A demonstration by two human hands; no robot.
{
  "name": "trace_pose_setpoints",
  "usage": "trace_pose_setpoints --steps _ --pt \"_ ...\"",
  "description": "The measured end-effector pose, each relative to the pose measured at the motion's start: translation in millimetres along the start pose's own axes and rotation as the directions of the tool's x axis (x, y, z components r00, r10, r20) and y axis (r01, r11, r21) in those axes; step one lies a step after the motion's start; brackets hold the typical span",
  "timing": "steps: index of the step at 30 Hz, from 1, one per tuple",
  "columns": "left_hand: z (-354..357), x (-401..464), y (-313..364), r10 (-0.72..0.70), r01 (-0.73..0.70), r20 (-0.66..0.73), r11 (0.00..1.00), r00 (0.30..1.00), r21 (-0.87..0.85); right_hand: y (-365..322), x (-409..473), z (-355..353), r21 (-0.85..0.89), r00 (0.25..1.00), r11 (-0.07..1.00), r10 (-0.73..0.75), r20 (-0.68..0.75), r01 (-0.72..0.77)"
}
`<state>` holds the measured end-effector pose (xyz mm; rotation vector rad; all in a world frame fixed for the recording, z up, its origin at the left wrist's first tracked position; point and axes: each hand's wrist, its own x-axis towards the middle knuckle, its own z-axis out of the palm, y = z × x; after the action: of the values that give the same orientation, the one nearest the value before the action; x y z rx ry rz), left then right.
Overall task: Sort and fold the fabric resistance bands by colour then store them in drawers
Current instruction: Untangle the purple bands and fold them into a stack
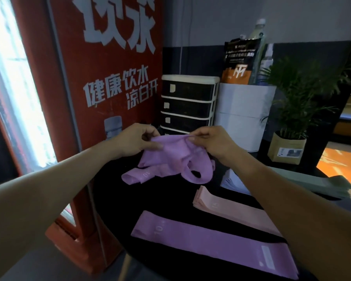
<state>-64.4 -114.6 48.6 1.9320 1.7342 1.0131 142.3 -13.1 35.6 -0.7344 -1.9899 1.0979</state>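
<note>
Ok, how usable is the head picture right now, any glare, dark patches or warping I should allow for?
Head view: the window on the left is blown out white; the black table reads as a near featureless dark patch; wide-angle warping bends the red panel and stretches both forearms; the purple bands held by the left hand and right hand stay readable, slightly soft.

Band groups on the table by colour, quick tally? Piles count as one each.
Purple: 2, a tangled purple bunch pinched by left hand and right hand, and a flat purple stack
Pink: 1, pink stack
Green: 1, green stack
Total: 4 groups; bands per pile cannot be counted.
</note>
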Motion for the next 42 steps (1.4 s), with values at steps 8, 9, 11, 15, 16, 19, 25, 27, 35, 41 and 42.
trace_pose_setpoints --steps 8,9,11,15,16,19,25,27,35,41,42 --pt "-15.8 -15.8 18.3 -0.009 0.001 -0.115 0.997 0.993 -0.075 -32.8 -8.6 3.0 0.071 0.994 0.997 0.003 0.107 -0.011" --pt "-14.4 -15.9 19.5 -0.011 -0.002 -0.115 0.994 0.993 -0.110 -35.3 -9.7 4.4 0.091 0.994 0.996 -0.001 0.114 -0.009" --pt "-11.5 -15.3 22.2 -0.015 -0.004 -0.115 0.986 0.993 -0.164 -42.1 -11.6 5.9 0.118 0.994 0.993 -0.007 0.112 -0.007" --pt "-8.0 -12.9 28.3 0.001 -0.024 -0.172 0.991 0.985 -0.133 -57.8 -15.0 8.9 0.185 0.994 0.983 0.000 0.112 -0.021" --pt "-7.2 -13.0 31.0 0.006 -0.038 -0.199 0.987 0.980 -0.154 -59.9 -15.4 10.1 0.189 0.994 0.982 -0.001 0.113 -0.020" --pt "-3.1 -16.9 40.6 -0.005 -0.050 -0.190 0.958 0.982 -0.283 -63.9 -16.4 13.9 0.192 0.994 0.981 -0.007 0.111 -0.014" --pt "-1.0 -17.9 50.9 0.072 -0.097 -0.274 0.992 0.959 -0.079 -71.1 -14.9 17.6 0.175 0.994 0.984 -0.053 0.094 0.036" --pt "-2.8 -17.3 54.5 0.066 -0.095 -0.308 0.992 0.949 -0.079 -74.3 -15.2 17.4 0.122 0.997 0.990 -0.068 0.020 0.065" --pt "-9.4 -13.9 67.2 0.127 -0.124 -0.306 0.992 0.944 0.031 -95.0 -13.0 18.8 -0.253 0.954 0.926 -0.298 -0.032 0.280" --pt "-13.4 -15.5 77.9 0.132 -0.150 -0.315 0.988 0.940 -0.035 -106.0 -10.2 18.9 -0.208 0.948 0.949 -0.272 -0.165 0.237" --pt "-13.8 -16.6 80.8 0.117 -0.145 -0.300 0.987 0.947 -0.074 -109.0 -10.0 17.8 -0.188 0.947 0.955 -0.264 -0.185 0.229"
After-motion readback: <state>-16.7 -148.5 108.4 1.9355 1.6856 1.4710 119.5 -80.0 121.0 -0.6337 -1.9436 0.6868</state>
